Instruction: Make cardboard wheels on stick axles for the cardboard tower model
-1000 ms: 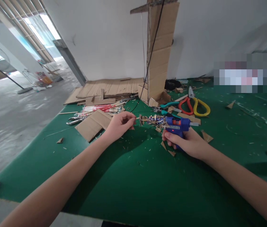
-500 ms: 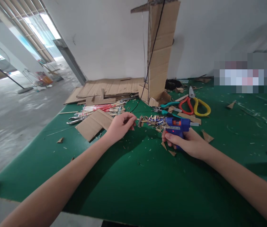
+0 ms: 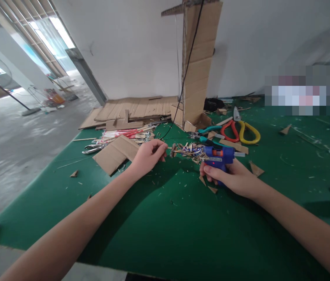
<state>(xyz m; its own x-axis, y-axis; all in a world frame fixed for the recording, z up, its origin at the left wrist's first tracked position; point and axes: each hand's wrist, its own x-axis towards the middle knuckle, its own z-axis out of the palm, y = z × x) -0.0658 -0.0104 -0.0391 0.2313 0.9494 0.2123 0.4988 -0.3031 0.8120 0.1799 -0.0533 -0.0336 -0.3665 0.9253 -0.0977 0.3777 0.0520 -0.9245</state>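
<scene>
My right hand (image 3: 226, 175) is wrapped around the handle of a blue glue gun (image 3: 226, 154), which points left above the table. A translucent glue stick (image 3: 240, 154) juts from the back of the gun, and a small red light glows on its side. Scraps of wood and paper crowd around its front end, where a brown clump (image 3: 173, 150) sits by the nozzle. Just left of that clump, my left hand (image 3: 150, 154) is closed in a pinch. A short end of a thin stick (image 3: 169, 148) shows at its fingertips; the rest is hidden.
A tall cardboard post (image 3: 200, 66) stands at the back, a black cord (image 3: 188, 64) hanging before it. Red-handled scissors (image 3: 230, 130), a yellow handle (image 3: 249, 133) and teal-handled pliers (image 3: 210, 129) lie behind the gun. Cardboard pieces (image 3: 116, 154), metal scissors (image 3: 93, 148) and bundled sticks (image 3: 124, 133) lie left on the green table (image 3: 159, 234).
The glue gun has shifted very slightly to the left, and less of the thin stick shows at my left fingertips. Both hands keep the same hold.
</scene>
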